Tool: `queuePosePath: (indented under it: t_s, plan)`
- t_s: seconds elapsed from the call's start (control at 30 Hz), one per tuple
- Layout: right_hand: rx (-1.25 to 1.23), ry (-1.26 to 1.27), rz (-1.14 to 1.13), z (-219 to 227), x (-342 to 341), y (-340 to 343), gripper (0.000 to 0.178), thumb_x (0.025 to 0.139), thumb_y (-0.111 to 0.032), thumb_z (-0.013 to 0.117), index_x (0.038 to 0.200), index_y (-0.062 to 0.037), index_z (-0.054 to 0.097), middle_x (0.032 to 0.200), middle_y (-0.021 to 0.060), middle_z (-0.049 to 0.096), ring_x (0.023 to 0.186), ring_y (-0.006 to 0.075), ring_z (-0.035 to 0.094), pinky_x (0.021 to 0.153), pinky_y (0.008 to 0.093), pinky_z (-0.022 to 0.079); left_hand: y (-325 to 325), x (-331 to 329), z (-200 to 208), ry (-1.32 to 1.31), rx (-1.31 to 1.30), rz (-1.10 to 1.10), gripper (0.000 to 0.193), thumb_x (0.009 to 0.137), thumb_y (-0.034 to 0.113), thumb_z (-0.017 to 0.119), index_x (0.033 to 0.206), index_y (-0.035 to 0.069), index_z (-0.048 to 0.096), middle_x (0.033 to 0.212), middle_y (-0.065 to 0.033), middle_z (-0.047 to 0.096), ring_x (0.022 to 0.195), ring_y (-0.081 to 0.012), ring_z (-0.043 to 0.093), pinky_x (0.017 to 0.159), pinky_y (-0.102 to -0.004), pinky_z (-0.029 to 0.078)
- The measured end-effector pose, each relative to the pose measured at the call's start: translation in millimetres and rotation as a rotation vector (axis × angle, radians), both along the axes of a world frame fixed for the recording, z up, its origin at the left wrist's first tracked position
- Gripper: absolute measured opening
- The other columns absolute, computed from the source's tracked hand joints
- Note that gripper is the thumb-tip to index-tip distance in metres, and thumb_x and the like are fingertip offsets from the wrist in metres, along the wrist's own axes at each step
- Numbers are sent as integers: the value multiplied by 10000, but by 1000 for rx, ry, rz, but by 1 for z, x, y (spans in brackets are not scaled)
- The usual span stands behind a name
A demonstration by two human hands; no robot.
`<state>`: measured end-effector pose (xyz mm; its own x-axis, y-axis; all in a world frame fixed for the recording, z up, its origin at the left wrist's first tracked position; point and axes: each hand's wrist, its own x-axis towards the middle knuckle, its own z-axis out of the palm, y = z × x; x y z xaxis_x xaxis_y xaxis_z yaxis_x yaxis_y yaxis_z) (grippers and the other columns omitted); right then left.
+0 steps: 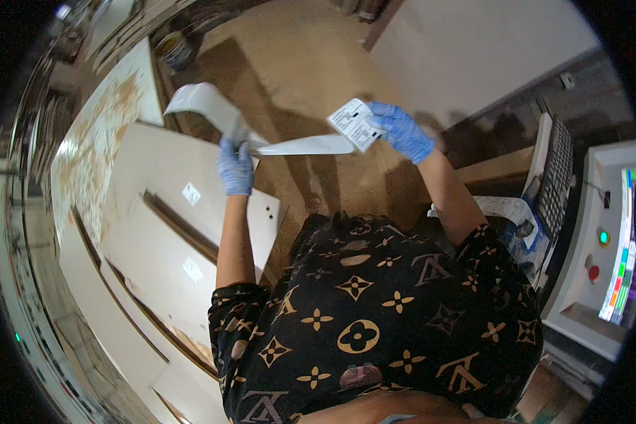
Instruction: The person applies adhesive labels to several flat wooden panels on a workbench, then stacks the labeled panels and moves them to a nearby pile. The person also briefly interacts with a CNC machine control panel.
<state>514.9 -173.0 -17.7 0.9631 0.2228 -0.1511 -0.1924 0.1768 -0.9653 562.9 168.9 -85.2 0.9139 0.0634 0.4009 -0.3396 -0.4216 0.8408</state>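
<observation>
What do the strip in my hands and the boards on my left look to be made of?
Strip: thin glossy backing paper, probably; it curls and bends freely between the left hand and the right hand.
Boards: likely laminated particleboard; smooth pale matt faces, darker brown edges.

White printed label (354, 124) upper centre, pinched at its right edge; two small white square stickers (191, 193) on pale boards at left; bright multicoloured screen (620, 247) at far right.
</observation>
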Motion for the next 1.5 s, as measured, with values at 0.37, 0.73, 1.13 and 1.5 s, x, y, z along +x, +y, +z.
queuePosePath:
  t_s: [0.37, 0.73, 1.13, 1.5]
  plan:
    - [397, 190, -232, -26, 35, 12, 371, 812, -56, 578, 1174, -31, 502, 1088, 56, 541, 975, 159, 548, 837, 294, 486, -147, 32, 0, 819, -781, -817, 635, 794, 452, 573, 1219, -4, 453, 1150, -92, 534, 1039, -193, 517, 894, -337, 420]
    - [55, 59, 562, -47, 76, -42, 365, 820, -72, 520, 1177, 7, 517, 1080, 62, 577, 945, 143, 560, 822, 275, 460, -209, -12, -7, 577, -764, -51, 437, 762, 278, 696, 1081, 25, 538, 992, -60, 593, 876, -142, 558, 765, -293, 478]
    - [-36, -196, 1308, -12, 70, 61, 326, 837, -110, 544, 1125, 42, 557, 986, 40, 612, 885, 104, 537, 809, 260, 442, -179, -120, 29, 83, -1298, 688, 339, 791, 286, 618, 1018, 51, 528, 893, -66, 599, 779, -167, 603, 686, -288, 519]
    - [123, -15, 1506, 3, -1, 163, 339, 868, -81, 508, 1194, 13, 508, 1054, 101, 585, 939, 165, 584, 815, 287, 506, -96, -224, 39, 2, -1297, 967, 315, 844, 256, 524, 1049, 18, 532, 922, -89, 607, 788, -183, 611, 678, -302, 516]
